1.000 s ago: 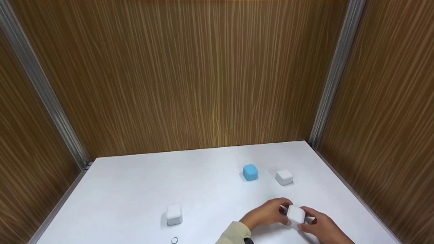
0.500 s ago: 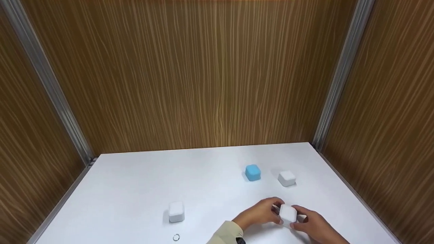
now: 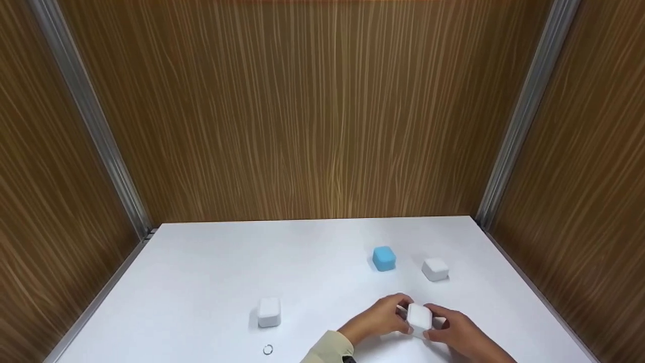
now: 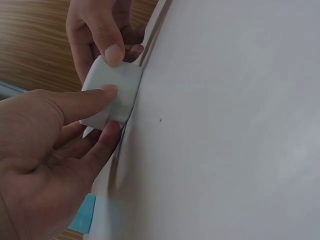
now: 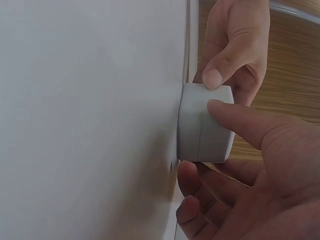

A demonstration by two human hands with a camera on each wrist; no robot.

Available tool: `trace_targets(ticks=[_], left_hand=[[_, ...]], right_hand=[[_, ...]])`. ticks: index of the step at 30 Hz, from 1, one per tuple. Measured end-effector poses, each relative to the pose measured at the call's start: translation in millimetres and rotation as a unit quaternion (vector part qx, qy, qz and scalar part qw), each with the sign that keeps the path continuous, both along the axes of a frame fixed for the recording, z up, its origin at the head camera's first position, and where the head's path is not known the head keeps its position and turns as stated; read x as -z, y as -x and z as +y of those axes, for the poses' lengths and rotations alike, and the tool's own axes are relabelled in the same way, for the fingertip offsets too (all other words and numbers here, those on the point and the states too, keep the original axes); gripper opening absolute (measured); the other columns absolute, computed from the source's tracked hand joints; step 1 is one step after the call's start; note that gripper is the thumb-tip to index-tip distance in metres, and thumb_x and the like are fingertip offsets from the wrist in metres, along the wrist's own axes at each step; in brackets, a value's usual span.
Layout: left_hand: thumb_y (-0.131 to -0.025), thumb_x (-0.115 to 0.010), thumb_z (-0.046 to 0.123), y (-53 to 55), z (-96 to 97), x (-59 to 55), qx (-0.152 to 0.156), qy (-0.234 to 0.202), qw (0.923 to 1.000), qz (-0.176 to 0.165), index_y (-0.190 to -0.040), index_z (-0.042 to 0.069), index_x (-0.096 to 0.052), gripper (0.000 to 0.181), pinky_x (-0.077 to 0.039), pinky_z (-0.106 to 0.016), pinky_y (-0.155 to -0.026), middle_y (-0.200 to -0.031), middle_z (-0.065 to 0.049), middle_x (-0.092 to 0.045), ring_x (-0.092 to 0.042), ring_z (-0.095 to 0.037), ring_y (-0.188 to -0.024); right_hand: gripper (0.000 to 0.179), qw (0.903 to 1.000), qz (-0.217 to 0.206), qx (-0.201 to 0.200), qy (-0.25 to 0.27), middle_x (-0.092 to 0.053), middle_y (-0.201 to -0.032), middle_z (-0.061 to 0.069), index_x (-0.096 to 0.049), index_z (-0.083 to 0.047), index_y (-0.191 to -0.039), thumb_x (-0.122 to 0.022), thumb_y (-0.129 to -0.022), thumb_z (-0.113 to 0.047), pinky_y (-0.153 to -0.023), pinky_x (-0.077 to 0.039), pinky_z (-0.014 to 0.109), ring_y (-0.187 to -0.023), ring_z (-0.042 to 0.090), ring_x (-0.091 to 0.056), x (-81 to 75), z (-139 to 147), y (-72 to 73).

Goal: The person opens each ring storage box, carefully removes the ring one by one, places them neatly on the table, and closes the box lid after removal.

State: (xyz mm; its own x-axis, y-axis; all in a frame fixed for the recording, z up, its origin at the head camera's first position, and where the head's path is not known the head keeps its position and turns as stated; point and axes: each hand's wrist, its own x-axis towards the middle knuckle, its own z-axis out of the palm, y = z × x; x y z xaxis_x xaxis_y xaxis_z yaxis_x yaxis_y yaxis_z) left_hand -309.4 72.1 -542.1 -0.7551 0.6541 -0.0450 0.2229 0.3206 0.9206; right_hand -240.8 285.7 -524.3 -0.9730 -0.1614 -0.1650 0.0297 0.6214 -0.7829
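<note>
A small white box (image 3: pixel 419 316) with rounded edges is held between my two hands, close over the white table (image 3: pixel 211 272). In the right wrist view a thin seam runs across the face of the white box (image 5: pixel 205 125). My left hand (image 3: pixel 385 316) grips it from the left, thumb (image 4: pixel 95 102) on its near face and fingers curled at its side. From the opposite side my right hand (image 3: pixel 456 330) holds it, with the thumb (image 5: pixel 240 117) laid over the seam side. The box looks closed.
A light blue box (image 3: pixel 384 258) and another white box (image 3: pixel 435 269) stand beyond the hands. Farther left are a third white box (image 3: pixel 269 312) and a small metal ring (image 3: pixel 268 349). Wood-grain panels (image 3: pixel 322 111) wall in the table's back and sides.
Both hands have carried the white box a short way left across the table, keeping hold of it. The camera view has shifted slightly; the other boxes and the ring stay put.
</note>
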Motion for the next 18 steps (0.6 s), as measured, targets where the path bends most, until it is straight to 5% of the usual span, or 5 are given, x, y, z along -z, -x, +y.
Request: trace_targets(ticks=[7,18], left_hand=[[-0.079,-0.079,-0.006,-0.5,-10.8,-2.4,-0.024,-0.002,0.9996,-0.014,-0.119,0.016,-0.062,0.049,-0.054,-0.023,-0.086,-0.110,0.008,-0.065,-0.064,-0.006,-0.094],[-0.078,-0.078,-0.008,-2.9,-32.6,-1.5,-0.043,-0.010,0.9990,0.001,-0.117,0.013,-0.060,0.048,-0.055,-0.024,-0.088,-0.110,0.005,-0.064,-0.065,-0.009,-0.096]], right_hand=[[0.073,0.9998,0.008,-0.019,-0.008,-0.060,-0.135,0.025,-0.050,0.003,-0.143,-0.082,-0.083,-0.024,-0.064,-0.047,0.028,-0.079,0.020,-0.053,-1.5,-8,8.0],[0.070,0.9950,0.032,-0.094,0.000,-0.060,-0.135,0.026,-0.051,0.004,-0.142,-0.080,-0.085,-0.024,-0.066,-0.048,0.024,-0.079,0.019,-0.055,-1.8,-22,20.2]])
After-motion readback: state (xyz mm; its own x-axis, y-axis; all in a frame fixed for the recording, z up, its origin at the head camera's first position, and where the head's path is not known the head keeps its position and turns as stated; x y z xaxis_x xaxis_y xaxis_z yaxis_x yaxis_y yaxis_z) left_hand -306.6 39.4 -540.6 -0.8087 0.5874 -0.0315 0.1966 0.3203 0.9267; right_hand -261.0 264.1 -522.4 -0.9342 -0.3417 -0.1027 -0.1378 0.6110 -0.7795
